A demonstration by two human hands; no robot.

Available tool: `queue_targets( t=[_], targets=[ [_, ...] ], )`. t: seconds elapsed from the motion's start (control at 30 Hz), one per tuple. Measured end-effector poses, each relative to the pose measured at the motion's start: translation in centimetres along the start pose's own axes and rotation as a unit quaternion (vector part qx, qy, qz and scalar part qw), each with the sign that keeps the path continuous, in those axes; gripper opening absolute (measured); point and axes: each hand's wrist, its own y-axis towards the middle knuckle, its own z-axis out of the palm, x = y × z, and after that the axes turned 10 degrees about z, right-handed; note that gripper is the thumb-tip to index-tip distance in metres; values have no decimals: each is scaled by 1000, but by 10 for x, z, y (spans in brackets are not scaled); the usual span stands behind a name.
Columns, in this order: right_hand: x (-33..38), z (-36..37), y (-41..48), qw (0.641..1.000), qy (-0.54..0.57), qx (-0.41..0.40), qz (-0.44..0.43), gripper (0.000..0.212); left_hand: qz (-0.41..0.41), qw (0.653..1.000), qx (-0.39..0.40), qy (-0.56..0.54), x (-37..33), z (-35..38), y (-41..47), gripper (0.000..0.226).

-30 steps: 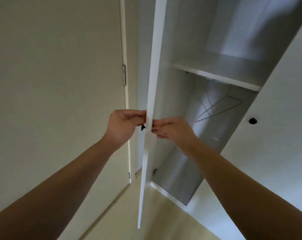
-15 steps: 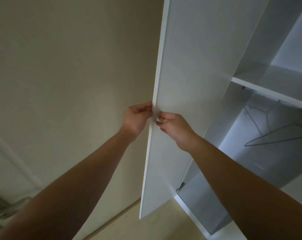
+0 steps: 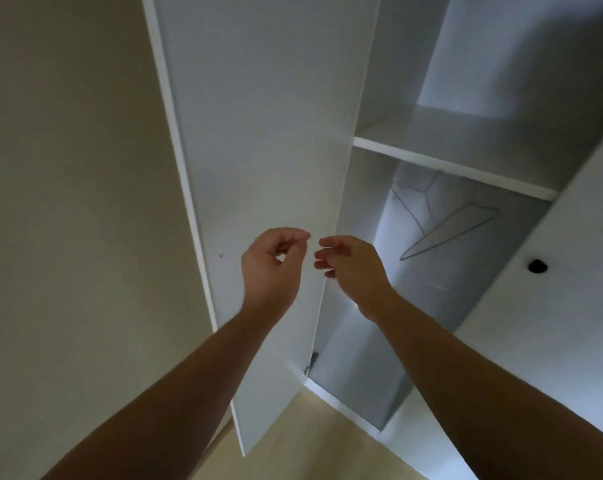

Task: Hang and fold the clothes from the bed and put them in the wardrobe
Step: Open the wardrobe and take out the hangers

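The white wardrobe stands with its left door (image 3: pixel 258 133) swung wide open toward the wall. My left hand (image 3: pixel 274 268) and my right hand (image 3: pixel 350 268) hover side by side in front of the door's hinge side, fingers loosely curled, holding nothing and touching nothing. Inside the wardrobe a thin wire hanger (image 3: pixel 449 230) hangs below a white shelf (image 3: pixel 449 164). No clothes are in view.
The wardrobe's right door (image 3: pixel 552 306) is closed and has a dark round knob hole (image 3: pixel 537 266). A beige wall (image 3: pixel 68 202) lies to the left of the open door. Light wooden floor (image 3: pixel 310 445) shows at the bottom.
Both hands gripped the edge of the left door and swung it wide open to the left. They have since let go and drifted right, away from the edge.
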Motion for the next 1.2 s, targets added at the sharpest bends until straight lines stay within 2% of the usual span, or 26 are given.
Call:
queue_targets(
  t=[0.1,0.23,0.37,0.43,0.5,0.57,0.6,0.67,0.83,1.03,1.2],
  targets=[
    [-22,-53,1,991,5,-129,33,30,-25,994,103,-21,2,59,-1,19],
    [-49,-130,-6,957,10,-281,67,25,-44,974,215,-66,-7,139,-3,18],
    [-68,-194,-20,915,8,-392,94,27,-45,941,315,-118,-14,210,-2,18],
    [-76,-217,-25,899,13,-425,103,29,-54,917,373,-133,-14,243,-3,28],
    [-83,-233,-26,887,11,-447,112,30,-81,890,420,-156,-13,275,-4,31],
    [-86,-247,-25,877,11,-464,122,32,-92,865,460,-177,-16,305,-6,21],
    [-86,-250,-24,878,6,-462,124,33,-92,860,468,-183,-19,314,-5,14],
    [-87,-258,-21,882,-5,-454,127,35,-105,851,478,-192,-24,335,-7,20],
    [-90,-269,-7,889,-37,-438,128,37,-134,866,451,-171,-24,359,-17,31],
    [-94,-260,1,894,-37,-430,118,39,-113,838,492,-208,-12,353,-19,32],
    [-98,-248,-21,892,-25,-436,119,38,-89,840,501,-186,-18,330,-31,29]
  ],
)
